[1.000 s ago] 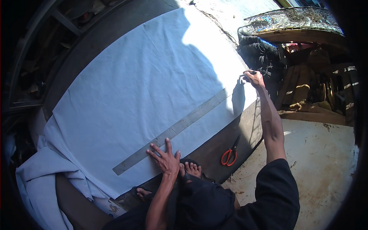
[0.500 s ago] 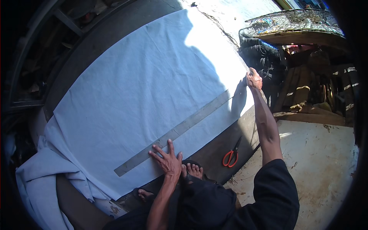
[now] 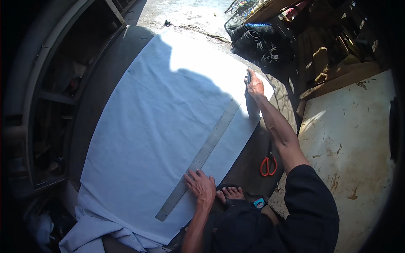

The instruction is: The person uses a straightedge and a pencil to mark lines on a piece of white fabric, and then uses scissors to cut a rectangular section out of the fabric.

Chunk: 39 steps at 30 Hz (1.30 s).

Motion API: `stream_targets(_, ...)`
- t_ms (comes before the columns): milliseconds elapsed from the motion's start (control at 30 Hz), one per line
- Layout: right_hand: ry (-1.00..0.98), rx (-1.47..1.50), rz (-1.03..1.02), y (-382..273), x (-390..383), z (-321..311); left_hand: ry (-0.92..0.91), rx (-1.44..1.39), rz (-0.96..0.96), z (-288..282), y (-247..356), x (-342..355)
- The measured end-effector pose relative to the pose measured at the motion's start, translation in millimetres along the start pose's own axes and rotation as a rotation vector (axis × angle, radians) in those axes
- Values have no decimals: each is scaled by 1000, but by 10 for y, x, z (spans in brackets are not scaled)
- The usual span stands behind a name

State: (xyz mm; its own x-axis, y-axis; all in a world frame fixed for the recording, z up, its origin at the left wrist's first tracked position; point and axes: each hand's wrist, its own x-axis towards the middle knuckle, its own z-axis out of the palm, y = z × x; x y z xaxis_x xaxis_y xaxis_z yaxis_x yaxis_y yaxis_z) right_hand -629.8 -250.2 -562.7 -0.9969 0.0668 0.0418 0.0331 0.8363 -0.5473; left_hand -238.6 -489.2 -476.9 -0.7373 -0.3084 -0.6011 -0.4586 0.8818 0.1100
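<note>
A large pale blue-white cloth [image 3: 139, 126] lies spread on a dark surface, its far part bleached by sunlight. Across it runs a long flat grey metal ruler [image 3: 211, 139], slanting from near me toward the upper right. My left hand [image 3: 201, 185] lies open on the ruler's nearer half, fingertips pressing it against the cloth. Beyond the ruler's far end, my right hand [image 3: 255, 85] is closed around a slim dark pen-like tool [image 3: 248, 78] at the sunlit right edge of the cloth. The tool's tip is hard to make out in the glare.
Orange-handled scissors [image 3: 268, 166] lie right of the cloth, near my right forearm. A turquoise device [image 3: 259, 203] sits by my foot. At right stands a stained pale board [image 3: 346, 139]; a dark bundle [image 3: 257, 44] lies beyond the cloth. Bunched cloth [image 3: 95, 232] gathers at lower left.
The whole view has turned, so the cloth and ruler appear steeper. My left fingers, spread before, are closer together on the ruler. The slim tool in my right hand shows more plainly.
</note>
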Motion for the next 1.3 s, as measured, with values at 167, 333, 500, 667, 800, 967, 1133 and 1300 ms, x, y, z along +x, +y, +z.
stream_targets(167, -61, 52, 134, -45, -23, -97, 317, -76, 555, -102, 958, 849)
stream_targets(333, -26, -49, -8, -244, -43, -41, 18, 82, 442, -276, 1291, 1030)
stream_targets(500, 127, -130, -11, -190, 29, 95, -65, 162, 375, -298, 1468, 984)
stream_targets(667, 70, -133, 3, -322, 79, 62, -70, 151, 345, -292, 1413, 1001)
stream_targets(800, 60, -196, 4, -239, -24, -76, -65, 141, 359, -268, 1510, 945)
stream_targets(967, -114, -180, -52, -590, -671, -79, -75, 112, 342, -257, 1485, 988)
stream_targets(1133, -37, -29, -198, -987, -928, -231, -74, 90, 332, -302, 1426, 1042)
stream_targets(1300, 84, -29, 114, -491, -60, -322, -115, 120, 350, -362, 1465, 970)
